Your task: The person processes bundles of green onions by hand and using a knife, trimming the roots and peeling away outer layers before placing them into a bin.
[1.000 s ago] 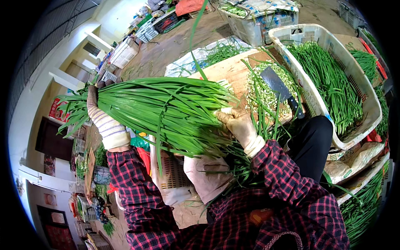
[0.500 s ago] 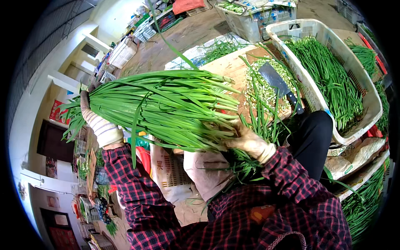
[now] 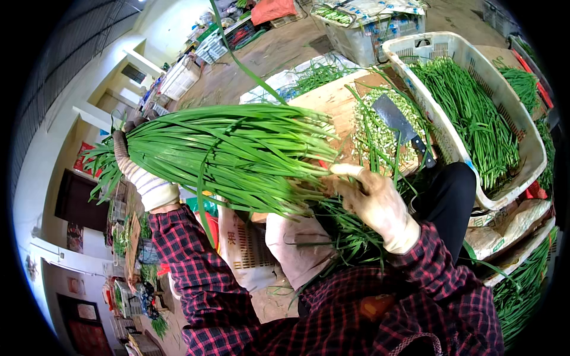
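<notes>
White wall (image 3: 164, 28), brownish floor (image 3: 284, 47)

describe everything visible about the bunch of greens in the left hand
The bunch of greens is thick, its long, flat, shiny leaves deep green, paling toward the right end. It lies roughly level, fanning out from where the gloved left hand grips it near the leafy tips. One leaf strays upward, another droops. The right hand is by the pale ends; contact is unclear.

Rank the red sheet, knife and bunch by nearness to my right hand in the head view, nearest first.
1. Bunch: its pale ends lie just left of the right hand.
2. Knife: ahead and slightly right.
3. Red sheet: far background, ahead and left.
</notes>
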`<control>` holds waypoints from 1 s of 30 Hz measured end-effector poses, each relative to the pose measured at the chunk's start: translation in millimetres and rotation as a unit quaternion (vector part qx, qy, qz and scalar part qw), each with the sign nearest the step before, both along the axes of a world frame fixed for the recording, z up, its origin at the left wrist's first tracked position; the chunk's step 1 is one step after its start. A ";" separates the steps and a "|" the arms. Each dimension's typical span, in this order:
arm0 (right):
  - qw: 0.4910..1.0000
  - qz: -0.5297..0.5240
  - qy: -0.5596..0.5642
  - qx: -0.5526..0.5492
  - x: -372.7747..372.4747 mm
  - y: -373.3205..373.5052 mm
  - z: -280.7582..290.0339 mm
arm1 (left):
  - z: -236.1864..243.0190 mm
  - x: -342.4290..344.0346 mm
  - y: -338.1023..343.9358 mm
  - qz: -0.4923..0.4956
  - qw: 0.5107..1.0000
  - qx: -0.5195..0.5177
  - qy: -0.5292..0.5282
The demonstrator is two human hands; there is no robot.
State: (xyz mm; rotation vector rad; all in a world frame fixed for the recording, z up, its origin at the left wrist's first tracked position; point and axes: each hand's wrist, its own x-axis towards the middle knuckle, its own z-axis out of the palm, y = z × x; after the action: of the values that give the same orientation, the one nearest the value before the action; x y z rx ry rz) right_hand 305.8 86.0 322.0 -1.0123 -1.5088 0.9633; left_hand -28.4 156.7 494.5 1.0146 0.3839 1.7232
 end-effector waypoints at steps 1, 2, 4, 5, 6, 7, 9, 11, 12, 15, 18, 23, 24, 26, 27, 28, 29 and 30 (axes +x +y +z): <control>0.991 0.080 0.013 -0.109 -7.9 20.0 1.2 | -0.1 6.1 3.1 0.009 1.000 -0.003 -0.005; 0.963 0.157 0.027 -0.216 -16.6 39.7 -7.6 | -1.1 12.0 7.3 -0.004 1.000 0.003 -0.004; 0.902 0.167 0.265 -0.297 -37.2 48.3 -8.9 | -3.6 17.8 9.5 -0.020 1.000 0.012 0.003; 0.889 0.160 0.329 -0.276 -42.1 49.9 -11.9 | -2.1 27.0 5.4 -0.011 1.000 0.015 0.018; 0.871 0.151 0.392 -0.254 -46.3 52.9 -18.7 | -1.1 31.2 4.1 0.001 1.000 0.021 0.021; 0.859 0.162 0.425 -0.235 -46.4 53.2 -26.2 | -0.5 34.7 4.6 0.013 0.999 0.027 0.024; 0.829 0.190 0.486 -0.200 -41.1 49.7 -43.9 | -1.3 37.0 0.8 0.068 0.997 0.016 0.018; 0.813 0.114 0.484 -0.303 -21.5 39.4 -51.1 | 1.3 32.6 -7.1 0.017 0.998 0.060 0.022; 0.825 0.156 0.454 -0.299 3.0 41.0 -67.8 | 1.5 34.4 -6.7 -0.017 0.996 0.083 0.019; 0.938 0.042 0.194 -0.285 47.4 31.2 -95.6 | -11.0 38.6 -3.8 -0.022 0.995 0.095 0.001; 0.996 -0.004 0.004 -0.085 49.2 32.1 -50.6 | -18.8 29.4 -11.5 -0.065 0.993 0.093 -0.014; 0.990 0.064 0.026 0.124 5.5 71.9 -1.2 | -22.1 54.2 -3.7 -0.053 0.993 0.100 -0.025; 0.991 0.090 0.087 0.055 3.3 74.1 -3.7 | -23.6 58.6 -2.8 -0.038 0.994 0.101 -0.017; 0.965 0.097 0.223 -0.102 0.3 68.9 -5.4 | -23.1 58.7 -7.5 -0.052 0.992 0.098 -0.054; 0.843 0.150 0.494 -0.151 -0.7 63.8 -17.7 | -22.4 51.1 -11.1 -0.095 0.987 0.097 -0.080; 0.818 0.156 0.530 -0.161 9.4 59.7 -30.9 | -22.1 44.3 -14.3 -0.139 0.980 0.096 -0.107; 0.825 0.192 0.516 -0.128 24.6 58.3 -52.3 | -25.3 40.2 -12.1 -0.174 0.974 0.107 -0.098; 0.875 0.121 0.439 -0.161 39.3 48.3 -45.8 | -24.9 33.5 -13.0 -0.181 0.973 0.093 -0.105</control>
State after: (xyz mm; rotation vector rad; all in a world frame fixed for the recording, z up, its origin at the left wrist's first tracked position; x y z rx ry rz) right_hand 345.1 134.3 276.2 -0.4602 -0.7150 1.6150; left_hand 5.1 143.7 469.7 0.9549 -0.0988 1.5303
